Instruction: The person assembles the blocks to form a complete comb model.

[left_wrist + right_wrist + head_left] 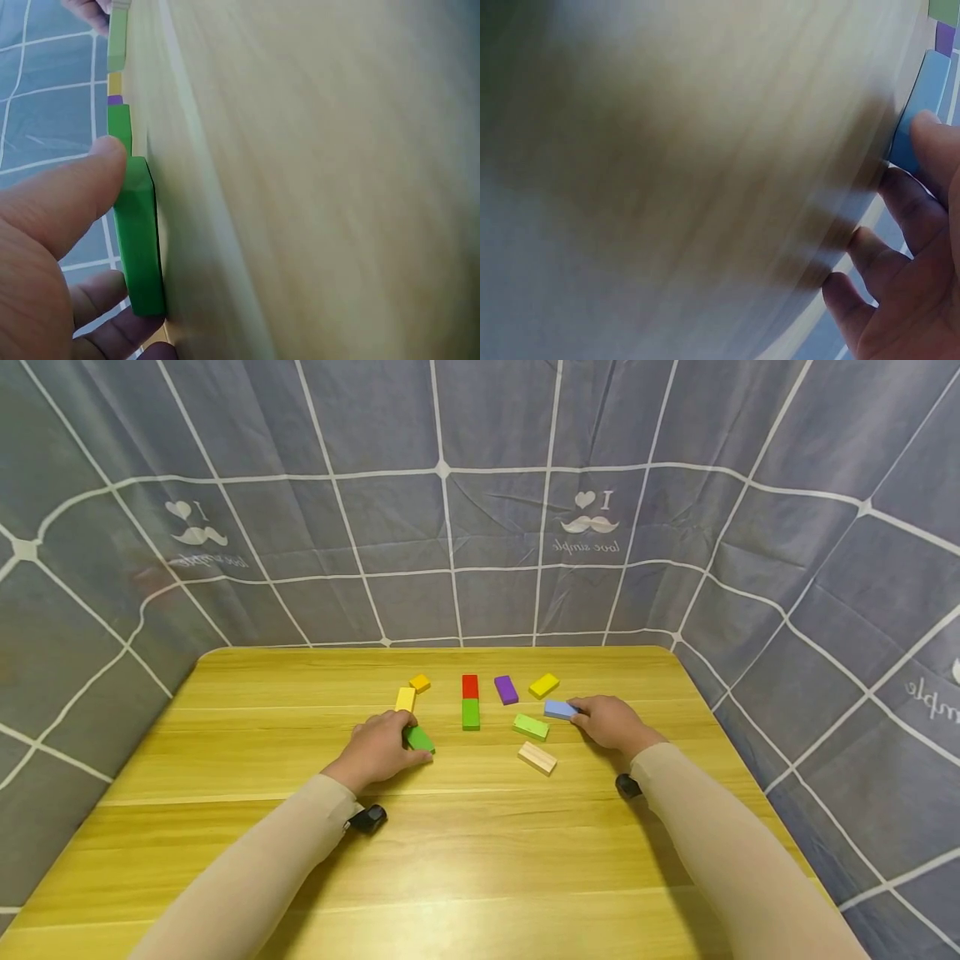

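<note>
My left hand (378, 747) grips a green block (139, 240), thumb at one end and fingers at the other, low over the wooden table. Just beyond that hand is a pale yellow block (405, 698), with a small orange block (420, 682) at its far corner. On the right, my right hand (609, 723) pinches the near end of a light blue block (559, 710) between thumb and index finger. Its other fingers spread close to the tabletop in the right wrist view. Between the hands, a red block (469, 686) and another green block (470, 715) lie end to end.
Near the right hand lie a purple block (506, 690), a yellow block (544, 686), a lime green block (531, 727) and a plain wood block (537, 758). A grey checked curtain (495, 518) hangs behind and beside the wooden table (480, 868).
</note>
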A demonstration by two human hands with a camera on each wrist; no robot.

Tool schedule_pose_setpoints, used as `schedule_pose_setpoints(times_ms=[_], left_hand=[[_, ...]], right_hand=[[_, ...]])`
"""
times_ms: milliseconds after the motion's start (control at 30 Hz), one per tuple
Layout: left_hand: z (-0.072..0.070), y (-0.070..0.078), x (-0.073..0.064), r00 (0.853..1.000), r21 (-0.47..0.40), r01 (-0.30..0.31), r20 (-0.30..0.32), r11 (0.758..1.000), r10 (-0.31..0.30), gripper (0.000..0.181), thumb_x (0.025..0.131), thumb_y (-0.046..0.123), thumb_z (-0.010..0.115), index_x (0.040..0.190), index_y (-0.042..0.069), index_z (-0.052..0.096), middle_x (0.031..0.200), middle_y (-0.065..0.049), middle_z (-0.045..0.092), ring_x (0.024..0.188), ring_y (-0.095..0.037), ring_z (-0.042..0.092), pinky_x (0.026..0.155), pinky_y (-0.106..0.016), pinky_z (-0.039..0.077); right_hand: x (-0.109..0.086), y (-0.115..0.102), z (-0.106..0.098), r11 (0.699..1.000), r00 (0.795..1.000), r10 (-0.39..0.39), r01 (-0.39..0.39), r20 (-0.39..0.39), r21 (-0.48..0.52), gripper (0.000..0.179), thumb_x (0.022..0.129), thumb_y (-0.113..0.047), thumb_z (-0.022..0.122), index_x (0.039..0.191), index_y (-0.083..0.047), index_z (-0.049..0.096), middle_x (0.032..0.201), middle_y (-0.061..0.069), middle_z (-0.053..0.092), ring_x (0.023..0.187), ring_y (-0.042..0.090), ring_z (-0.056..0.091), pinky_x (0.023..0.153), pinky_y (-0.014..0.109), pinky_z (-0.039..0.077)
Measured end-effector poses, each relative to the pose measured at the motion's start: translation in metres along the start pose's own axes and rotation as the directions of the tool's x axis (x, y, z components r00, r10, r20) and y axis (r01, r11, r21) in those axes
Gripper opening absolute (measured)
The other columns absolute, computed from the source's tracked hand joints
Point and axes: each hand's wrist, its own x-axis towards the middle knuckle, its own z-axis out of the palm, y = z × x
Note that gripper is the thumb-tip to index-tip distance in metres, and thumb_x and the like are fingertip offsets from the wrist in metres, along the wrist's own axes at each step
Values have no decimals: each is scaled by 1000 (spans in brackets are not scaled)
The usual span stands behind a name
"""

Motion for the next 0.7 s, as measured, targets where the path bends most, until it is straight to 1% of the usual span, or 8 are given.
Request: schedule_pose_setpoints(times_ms=[133, 300, 533, 700], left_hand=[[1, -1, 0, 1000, -1, 0, -3, 1000, 0, 60, 88, 51, 83, 130, 11, 65, 108, -4, 68, 96, -27, 56, 89, -50, 40], [1, -1, 1, 1000, -4, 3, -1, 1000, -3, 64, 88, 50, 83, 134, 11, 64, 115, -6, 69, 100, -28, 56, 92, -51, 40], [1, -2, -1, 1000, -3, -8, 9, 1000, 9, 67, 88, 47, 84, 139, 10, 62, 125, -9, 69, 113, -33, 58, 97, -54, 40], [-2, -1, -3, 1000, -16, -22, 13, 1000, 23, 66, 88, 43, 85, 139, 9, 62, 121, -8, 69, 116, -34, 58, 99, -56, 40]], right_hand=[[1, 1, 0, 1000, 1000, 1, -1, 2, -3, 48, 110, -28, 55, 155, -9, 54, 148, 19, 63, 133, 43, 61, 113, 59, 47], [1, 1, 0, 1000, 1000, 8, -8, 8, -2, 49, 110, -29, 55, 155, -9, 54, 148, 19, 63, 134, 44, 61, 114, 60, 46], [2, 2, 1, 1000, 1000, 14, -14, 7, 15, 48, 110, -28, 56, 154, -8, 55, 147, 20, 64, 132, 42, 62, 113, 59, 47], [3, 3, 1, 999, 1000, 11, -11, 0, 32, 47, 110, -27, 57, 152, -7, 56, 145, 20, 65, 130, 42, 63, 112, 59, 48]])
